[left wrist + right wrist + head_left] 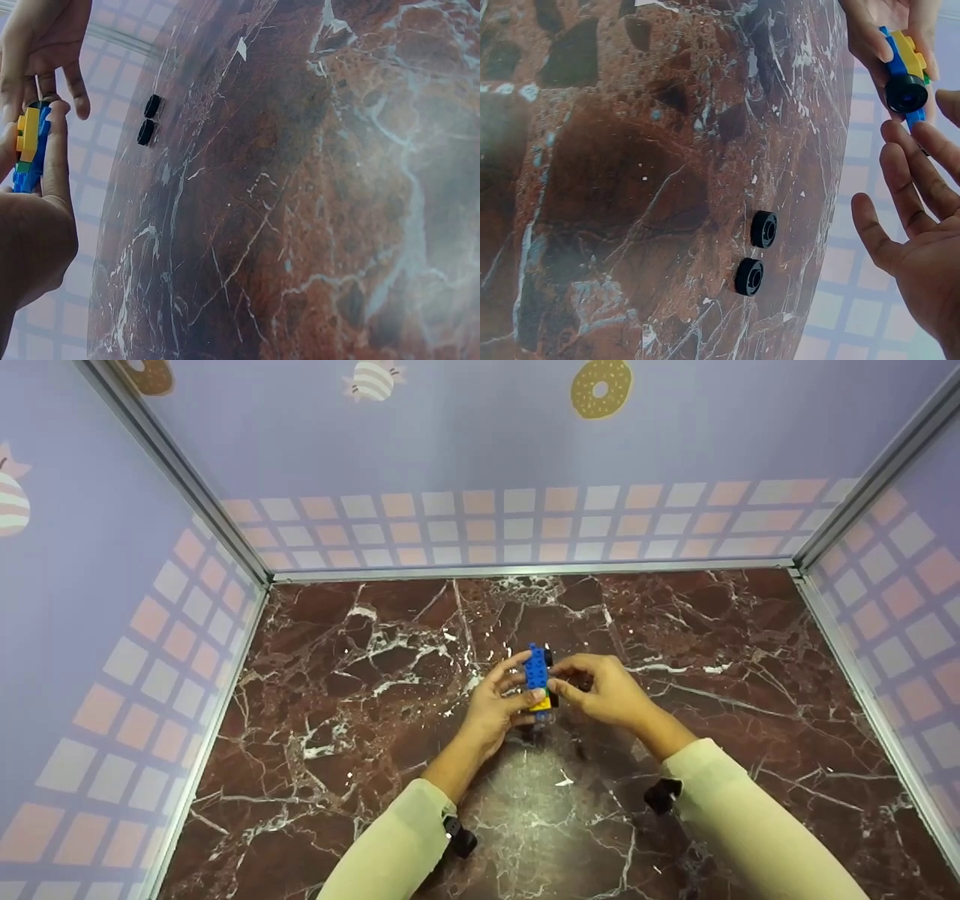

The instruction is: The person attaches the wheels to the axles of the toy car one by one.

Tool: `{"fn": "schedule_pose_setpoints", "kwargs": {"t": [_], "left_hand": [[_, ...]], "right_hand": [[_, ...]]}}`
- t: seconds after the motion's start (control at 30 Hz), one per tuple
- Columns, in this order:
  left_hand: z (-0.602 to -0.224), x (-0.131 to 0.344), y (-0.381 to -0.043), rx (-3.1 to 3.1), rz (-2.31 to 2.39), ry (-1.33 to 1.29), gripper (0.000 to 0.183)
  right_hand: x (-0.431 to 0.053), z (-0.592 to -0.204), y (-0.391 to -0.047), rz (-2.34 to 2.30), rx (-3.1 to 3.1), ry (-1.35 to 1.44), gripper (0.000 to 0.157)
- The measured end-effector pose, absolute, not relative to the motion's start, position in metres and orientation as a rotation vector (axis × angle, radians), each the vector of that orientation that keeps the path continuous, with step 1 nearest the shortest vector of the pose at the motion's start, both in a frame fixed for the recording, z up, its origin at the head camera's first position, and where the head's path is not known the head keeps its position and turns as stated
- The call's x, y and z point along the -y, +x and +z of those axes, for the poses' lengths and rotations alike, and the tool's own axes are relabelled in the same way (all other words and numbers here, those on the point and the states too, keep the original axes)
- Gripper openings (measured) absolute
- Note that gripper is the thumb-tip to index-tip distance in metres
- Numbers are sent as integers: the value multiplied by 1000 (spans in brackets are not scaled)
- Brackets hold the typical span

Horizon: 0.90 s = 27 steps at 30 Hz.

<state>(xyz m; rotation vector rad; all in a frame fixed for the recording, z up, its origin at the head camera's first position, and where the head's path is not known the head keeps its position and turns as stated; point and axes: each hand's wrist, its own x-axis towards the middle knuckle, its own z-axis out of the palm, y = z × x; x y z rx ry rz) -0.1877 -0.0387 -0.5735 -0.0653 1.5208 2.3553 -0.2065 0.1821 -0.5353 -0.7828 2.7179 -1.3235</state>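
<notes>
A small toy car of blue and yellow building bricks [535,669] is held in my left hand [491,711], thumb over the yellow end. In the right wrist view a black wheel [906,94] is on the car's side, and a second dark wheel [548,657] shows at its far end in the head view. My right hand [611,690] comes from the right, thumb and index fingertips right at the car's side. Its fingers [907,184] look spread and only slightly bent in the right wrist view. A little green shows beside the yellow brick.
Two loose black wheels [148,120] stand close together on the dark red marbled table [360,780]. Pale purple walls with pink and white squares [480,514] enclose the left, back and right sides. Both wrists wear small black cameras [461,838].
</notes>
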Motion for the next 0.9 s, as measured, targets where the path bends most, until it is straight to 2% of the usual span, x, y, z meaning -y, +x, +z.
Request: {"fn": "schedule_pose_setpoints", "kwargs": {"t": [0.47,0.67,0.77,0.9], "left_hand": [[-575,40,-185,-1556,2344,-48,54],[-574,38,-184,-1566,2326,-41,52],[-574,38,-183,-1568,2313,-20,47],[-572,37,-181,-1574,2283,31,39]], "right_hand": [[-176,-534,-218,-1401,-2746,-682,13],[-172,-532,-224,-1440,-2738,-604,27],[-171,-532,-227,-1434,-2735,-593,37],[-168,-531,-228,-1421,-2720,-609,42]]}}
